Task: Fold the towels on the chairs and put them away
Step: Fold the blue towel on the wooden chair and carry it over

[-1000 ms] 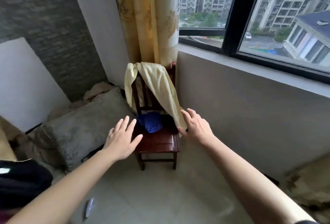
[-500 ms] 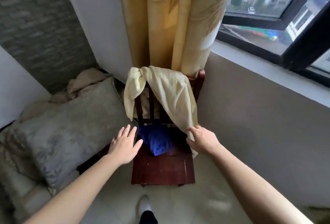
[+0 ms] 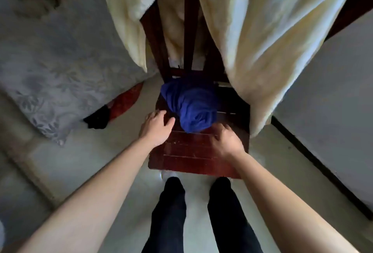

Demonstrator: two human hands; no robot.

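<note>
A grey leaf-patterned cushion (image 3: 54,75) lies at left. The left hand (image 3: 156,128), fingers loosely spread, hovers just beside a bunched blue towel (image 3: 191,105) on the slatted dark-wood chair (image 3: 193,158). The right hand (image 3: 227,141), fingers curled downward, holds nothing. A soft cream towel (image 3: 262,41) drapes over the chair back.

Two bare forearms reach up from the lower corners of the frame toward its middle. The left hand (image 3: 156,126), just left of centre, is palm down with fingers loosely spread and the thumb angled to the right. The right hand (image 3: 226,139), just right of centre, is palm down with fingers curled forward. Neither hand grips anything. Two dark-trousered legs stand at bottom centre.
</note>
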